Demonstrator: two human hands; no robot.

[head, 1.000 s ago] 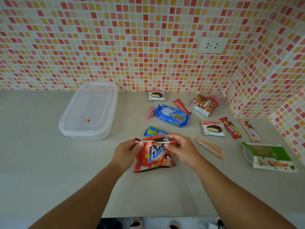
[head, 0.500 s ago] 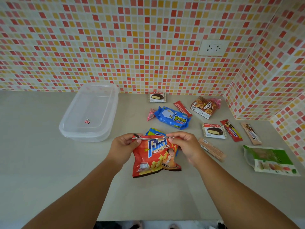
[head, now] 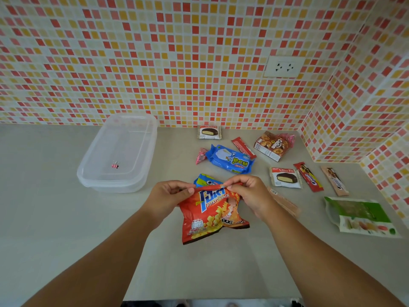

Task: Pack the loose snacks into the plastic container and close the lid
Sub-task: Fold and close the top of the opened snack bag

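A red potato snack bag [head: 212, 216] hangs in front of me over the counter. My left hand [head: 170, 196] pinches its top edge at the left and my right hand [head: 247, 193] pinches it at the right. The clear plastic container [head: 141, 180] stands to the left by the wall, its lid seemingly resting on top, with a small pink binder clip [head: 115, 165] on it. Loose snacks lie behind the bag: a blue Oreo pack [head: 205, 180] partly hidden, a blue wafer pack [head: 230, 159], two choco pies [head: 209, 132] [head: 285, 177] and a Collon box [head: 271, 146].
More snacks lie to the right: a red stick [head: 243, 148], a small pink sachet [head: 200, 155], a red Oreo bar [head: 308, 177], a brown bar [head: 335, 181], a tan stick [head: 285, 203] and a green pouch [head: 360, 216]. The tiled wall turns a corner at right, with a socket [head: 284, 67].
Both hands have lifted the red bag's top edge a little and drawn it taut, so the bag now hangs longer and unfolded. The other snacks and the container have stayed put.
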